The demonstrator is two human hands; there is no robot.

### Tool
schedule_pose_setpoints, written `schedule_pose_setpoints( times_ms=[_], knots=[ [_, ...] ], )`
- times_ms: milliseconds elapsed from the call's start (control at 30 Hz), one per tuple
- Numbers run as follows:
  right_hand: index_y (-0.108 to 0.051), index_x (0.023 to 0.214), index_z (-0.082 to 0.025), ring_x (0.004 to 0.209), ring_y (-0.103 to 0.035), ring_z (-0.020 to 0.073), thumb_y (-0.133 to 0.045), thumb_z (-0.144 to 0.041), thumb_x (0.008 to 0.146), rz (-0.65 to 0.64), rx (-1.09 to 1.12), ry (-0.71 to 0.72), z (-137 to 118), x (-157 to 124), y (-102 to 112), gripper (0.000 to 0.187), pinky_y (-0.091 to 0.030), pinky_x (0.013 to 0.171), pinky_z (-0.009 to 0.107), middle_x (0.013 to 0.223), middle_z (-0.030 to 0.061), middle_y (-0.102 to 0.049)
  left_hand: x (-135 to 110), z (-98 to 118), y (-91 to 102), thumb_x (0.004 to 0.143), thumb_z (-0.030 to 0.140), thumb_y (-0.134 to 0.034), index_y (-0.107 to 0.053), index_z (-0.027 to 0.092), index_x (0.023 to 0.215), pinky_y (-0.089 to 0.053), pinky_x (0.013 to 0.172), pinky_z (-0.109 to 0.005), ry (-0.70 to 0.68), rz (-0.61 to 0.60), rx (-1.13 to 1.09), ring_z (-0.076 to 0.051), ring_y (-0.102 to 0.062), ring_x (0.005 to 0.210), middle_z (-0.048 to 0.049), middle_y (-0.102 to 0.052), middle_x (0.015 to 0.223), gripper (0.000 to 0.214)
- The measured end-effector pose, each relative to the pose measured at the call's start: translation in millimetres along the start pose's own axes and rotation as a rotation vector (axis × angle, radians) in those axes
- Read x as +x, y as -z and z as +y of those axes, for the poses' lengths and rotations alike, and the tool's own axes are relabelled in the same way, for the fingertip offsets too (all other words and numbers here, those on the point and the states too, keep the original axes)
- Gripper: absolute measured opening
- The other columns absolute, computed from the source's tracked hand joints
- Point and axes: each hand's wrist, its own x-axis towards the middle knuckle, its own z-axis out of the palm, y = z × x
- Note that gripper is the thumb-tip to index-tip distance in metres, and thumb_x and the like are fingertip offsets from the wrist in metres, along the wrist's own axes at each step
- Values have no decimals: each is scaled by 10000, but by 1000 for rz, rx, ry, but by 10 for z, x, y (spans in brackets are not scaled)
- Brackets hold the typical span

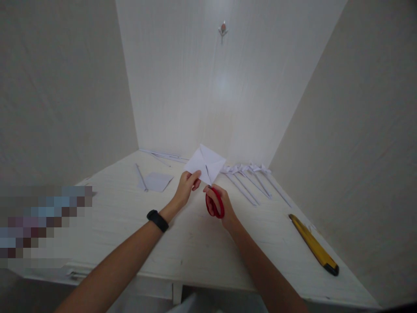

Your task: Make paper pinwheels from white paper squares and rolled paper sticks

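Observation:
My left hand pinches the lower left edge of a white square of paper, which is held up above the table with one corner pointing toward me. Crease lines run across the sheet to its middle. My right hand has its fingers through the red handles of a pair of scissors. The scissors' dark blade reaches up from the sheet's near corner toward its centre. How far the blades are apart I cannot tell. A dark band circles my left wrist.
Several paper pinwheels on rolled paper sticks lie at the right back. A yellow box cutter rests near the right edge. On the left are another paper square, a rolled stick and thin paper rolls. Walls enclose the white table.

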Motion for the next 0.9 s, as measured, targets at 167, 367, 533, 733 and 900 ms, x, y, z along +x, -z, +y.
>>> schedule_pose_setpoints(
  times_ms=[167, 367, 533, 733, 900],
  knots=[
    [-452, 618, -204, 236, -357, 56, -613, -482, 704, -69, -12, -16, 18, -1, -20, 333, -205, 235, 168, 380, -90, -448, 61, -60, -2, 756, 378, -613, -449, 177, 616, -191, 389, -201, 32, 143, -258, -53, -302, 390, 81, -390, 479, 295],
    [-513, 694, -190, 249, -356, 49, -608, -429, 709, -97, -11, -12, 35, -6, -8, 257, -233, 239, 161, 414, -93, -461, 68, -57, 1, 664, 376, -696, -529, 164, 702, -247, 429, -183, 102, 254, -295, -66, -409, 469, 53, -513, 591, 272],
    [-526, 740, -189, 254, -361, 55, -615, -447, 702, -120, -40, -31, 75, 7, -1, 275, -238, 239, 162, 418, -98, -452, 86, -43, 19, 627, 369, -713, -557, 164, 760, -273, 444, -175, 104, 384, -368, -76, -456, 507, 39, -549, 646, 290],
    [-547, 703, -177, 285, -422, 74, -635, -464, 706, -103, -68, -72, 225, 105, 96, 301, -295, 258, 183, 456, -66, -494, 140, 52, 55, 588, 270, -690, -522, 168, 710, -195, 389, -159, 47, 466, -502, -46, -377, 436, 64, -488, 600, 231],
    [-568, 771, -166, 307, -436, 75, -604, -497, 748, 122, 76, -58, 171, 141, 203, 333, -340, 269, 188, 473, -63, -496, 128, 36, 40, 577, 280, -704, -515, 163, 646, -196, 379, -177, 149, 234, -448, -56, -367, 422, 65, -455, 541, 232]
  ],
)
